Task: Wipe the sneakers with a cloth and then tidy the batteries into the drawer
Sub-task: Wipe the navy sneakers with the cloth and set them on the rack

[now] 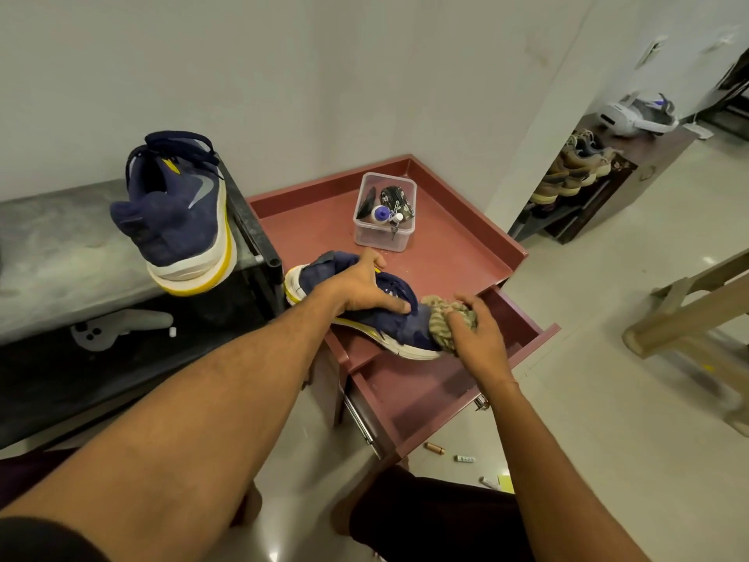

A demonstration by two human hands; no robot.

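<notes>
My left hand (360, 288) grips a navy sneaker (399, 324) with a white and yellow sole, holding it over the maroon cabinet's front edge. My right hand (476, 332) holds a bunched striped cloth (444, 320) against the sneaker's toe. A second navy sneaker (182, 212) stands on its heel on the grey bench at the left. The cabinet's drawer (429, 387) is pulled open below the shoe. Three batteries lie on the floor by the drawer: a copper one (434, 448), a white one (464, 458) and another (488, 482).
A clear plastic box (384, 212) with a pouch, keys and a small bottle sits on the maroon cabinet top (458, 245). A grey controller (117, 326) lies on the bench. A shoe rack (575, 176) and a wooden stool (689, 318) stand at the right.
</notes>
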